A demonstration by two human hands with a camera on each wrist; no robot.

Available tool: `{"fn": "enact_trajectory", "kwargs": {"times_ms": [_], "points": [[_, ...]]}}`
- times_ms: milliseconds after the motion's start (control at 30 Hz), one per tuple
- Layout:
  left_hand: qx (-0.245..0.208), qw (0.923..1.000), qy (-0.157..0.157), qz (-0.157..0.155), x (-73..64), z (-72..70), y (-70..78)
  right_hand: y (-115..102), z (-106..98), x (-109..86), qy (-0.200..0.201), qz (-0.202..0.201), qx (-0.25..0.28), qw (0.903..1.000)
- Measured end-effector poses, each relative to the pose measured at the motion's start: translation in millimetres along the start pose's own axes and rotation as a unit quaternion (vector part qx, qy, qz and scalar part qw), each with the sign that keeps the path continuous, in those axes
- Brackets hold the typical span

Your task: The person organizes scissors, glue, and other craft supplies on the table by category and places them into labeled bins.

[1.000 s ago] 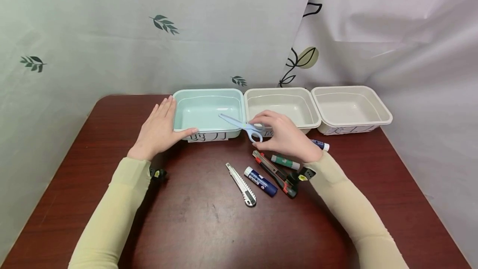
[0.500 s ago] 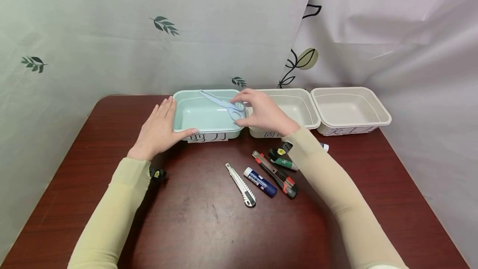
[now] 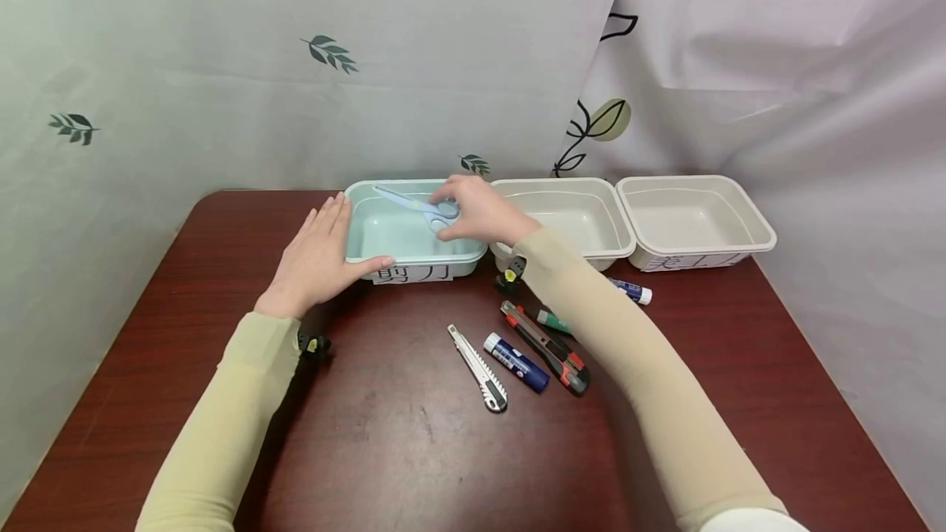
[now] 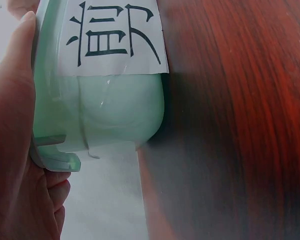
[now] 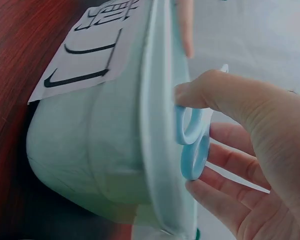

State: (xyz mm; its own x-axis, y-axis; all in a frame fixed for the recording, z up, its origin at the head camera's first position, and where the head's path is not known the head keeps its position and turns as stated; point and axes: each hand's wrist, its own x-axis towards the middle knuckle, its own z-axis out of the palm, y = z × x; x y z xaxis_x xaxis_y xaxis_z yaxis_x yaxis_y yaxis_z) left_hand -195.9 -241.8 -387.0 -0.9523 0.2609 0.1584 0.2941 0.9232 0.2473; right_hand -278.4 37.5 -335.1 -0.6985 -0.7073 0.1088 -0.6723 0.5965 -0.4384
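Light blue scissors point(image 3: 406, 202) are held by the handle loops in my right hand point(image 3: 476, 210), over the mint-green bin point(image 3: 414, 259). In the right wrist view the thumb and fingers pinch the scissors' loops point(image 5: 200, 155) just above the bin's rim. My left hand point(image 3: 314, 257) rests against the left end of the same bin, fingers straight along its side and thumb on the front rim. The left wrist view shows that hand point(image 4: 15, 125) beside the bin's labelled front point(image 4: 120, 110).
Two beige bins point(image 3: 584, 183) point(image 3: 695, 181) stand to the right in the row. In front lie a white utility knife point(image 3: 476, 368), a blue glue stick point(image 3: 516, 361), red-black utility knives point(image 3: 547, 347), a partly covered green glue stick point(image 3: 553, 321) and another blue one point(image 3: 631, 291).
My right hand has carried the scissors leftward from the front of the bins to above the mint-green bin. The left hand has stayed on the bin.
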Motion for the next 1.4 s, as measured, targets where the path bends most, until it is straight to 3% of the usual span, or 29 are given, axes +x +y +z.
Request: {"fn": "enact_trajectory", "kwargs": {"times_ms": [300, 467, 667, 1033, 1400], "points": [[0.002, 1.0000, 0.004, 0.003, 1.5, 1.3, 0.5, 5.4, 12.7, 2.8, -0.045, 0.031, -0.008, 0.9985], [0.001, 1.0000, 0.001, 0.002, 1.6, 1.5, 0.3, 4.7, 6.7, -1.8, -0.003, 0.018, 0.003, 0.9998], [-0.002, 1.0000, 0.003, 0.003, 1.4, 0.6, -0.6, -2.8, -14.5, -11.6, 0.038, 0.017, 0.025, 0.9988], [-0.005, 1.0000, -0.003, -0.005, 0.3, 0.8, 0.3, -7.7, -46.4, -35.7, 0.079, -0.010, 0.022, 0.9966], [-0.001, 1.0000, -0.006, -0.003, 1.3, -1.6, 1.5, -0.3, -60.2, -59.4, 0.108, -0.006, 0.019, 0.9940]]}}
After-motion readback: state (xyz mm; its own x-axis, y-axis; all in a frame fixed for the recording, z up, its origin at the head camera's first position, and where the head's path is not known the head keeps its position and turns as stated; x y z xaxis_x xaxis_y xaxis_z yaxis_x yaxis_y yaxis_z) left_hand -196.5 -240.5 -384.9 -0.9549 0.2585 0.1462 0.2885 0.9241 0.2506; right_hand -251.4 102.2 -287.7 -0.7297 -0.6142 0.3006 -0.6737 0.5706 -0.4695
